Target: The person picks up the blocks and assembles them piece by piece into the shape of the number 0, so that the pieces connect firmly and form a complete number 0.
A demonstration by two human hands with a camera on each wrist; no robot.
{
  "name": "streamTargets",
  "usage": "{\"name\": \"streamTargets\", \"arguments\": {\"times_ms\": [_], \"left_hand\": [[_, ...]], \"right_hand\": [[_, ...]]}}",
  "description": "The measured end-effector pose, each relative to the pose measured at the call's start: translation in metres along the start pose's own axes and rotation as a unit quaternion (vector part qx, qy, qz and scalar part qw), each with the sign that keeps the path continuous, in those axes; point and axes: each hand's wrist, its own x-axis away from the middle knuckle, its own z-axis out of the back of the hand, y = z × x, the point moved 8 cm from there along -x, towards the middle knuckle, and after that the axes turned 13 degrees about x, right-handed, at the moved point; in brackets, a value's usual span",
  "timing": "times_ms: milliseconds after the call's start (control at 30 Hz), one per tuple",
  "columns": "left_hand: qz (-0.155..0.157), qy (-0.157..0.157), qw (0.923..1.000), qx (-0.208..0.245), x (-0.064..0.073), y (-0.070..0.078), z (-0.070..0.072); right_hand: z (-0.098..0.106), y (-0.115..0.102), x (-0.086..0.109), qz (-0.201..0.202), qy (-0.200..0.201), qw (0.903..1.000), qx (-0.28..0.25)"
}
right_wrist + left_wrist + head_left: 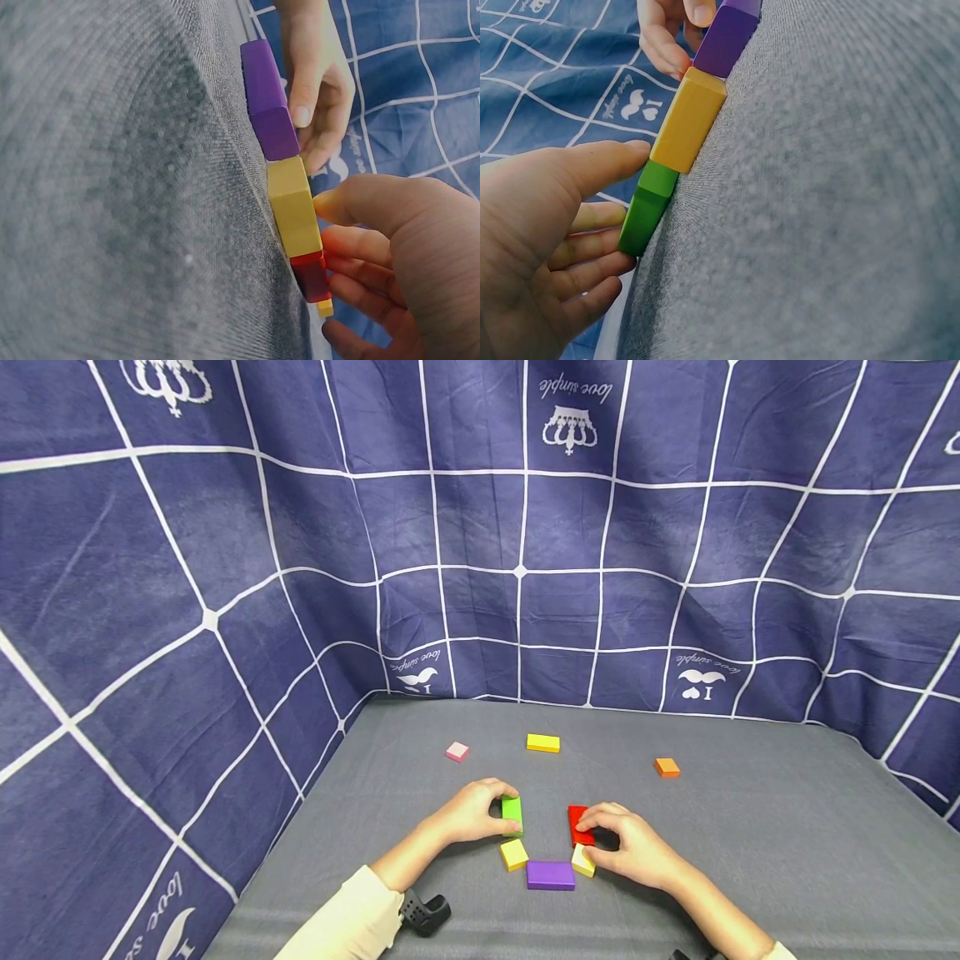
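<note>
My left hand (477, 811) holds a green block (512, 816) lengthwise, fingers at its far end and thumb at its near end. A yellow square block (513, 855) sits just below the green one. My right hand (628, 846) bends over a red block (576, 820), with a fingertip on its top. That hand's thumb touches the pale yellow block (295, 210), which stands against the red block's near end. Between the two yellow blocks, nearer the body, lies a purple block (551, 876). Together these blocks form a U-shaped row on the grey cloth.
Farther back on the grey cloth (765, 827) lie a pink block (457, 752), a yellow oblong block (543, 743) and an orange block (667, 767). A blue curtain (480, 527) with white lines hangs behind and along the left side.
</note>
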Motion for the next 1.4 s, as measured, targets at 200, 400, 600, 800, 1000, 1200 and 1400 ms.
{"name": "streamTargets", "arguments": {"times_ms": [200,400,600,800,1000,1200,1400], "left_hand": [[-0.042,0.005,0.9991,0.003,0.0019,0.0072,0.0022],[-0.038,-0.001,0.9993,0.005,0.0028,0.0080,0.0022],[0.001,-0.016,0.9998,0.007,0.0029,0.0023,-0.0004],[0.001,-0.017,0.9998,0.006,0.0041,0.0049,0.0001],[-0.002,-0.016,0.9998,0.005,0.0048,0.0057,0.0001],[0.002,-0.016,0.9999,0.002,0.0050,0.0045,-0.0008],[0.001,-0.016,0.9999,-0.001,0.0056,0.0070,-0.0004]], "right_hand": [[0.0009,-0.0011,-0.0002,-0.002,-0.002,1.0000,0.001],[0.0010,-0.0016,-0.0005,-0.005,-0.005,1.0000,0.003],[0.0008,-0.0013,-0.0004,-0.006,-0.005,1.0000,0.003],[0.0012,-0.0013,-0.0003,-0.003,-0.002,1.0000,0.002],[0.0002,-0.0011,0.0000,-0.008,-0.005,1.0000,0.000],[0.0000,-0.0010,0.0000,-0.008,-0.005,1.0000,-0.002],[0.0012,-0.0023,0.0001,-0.001,0.001,1.0000,-0.001]]}}
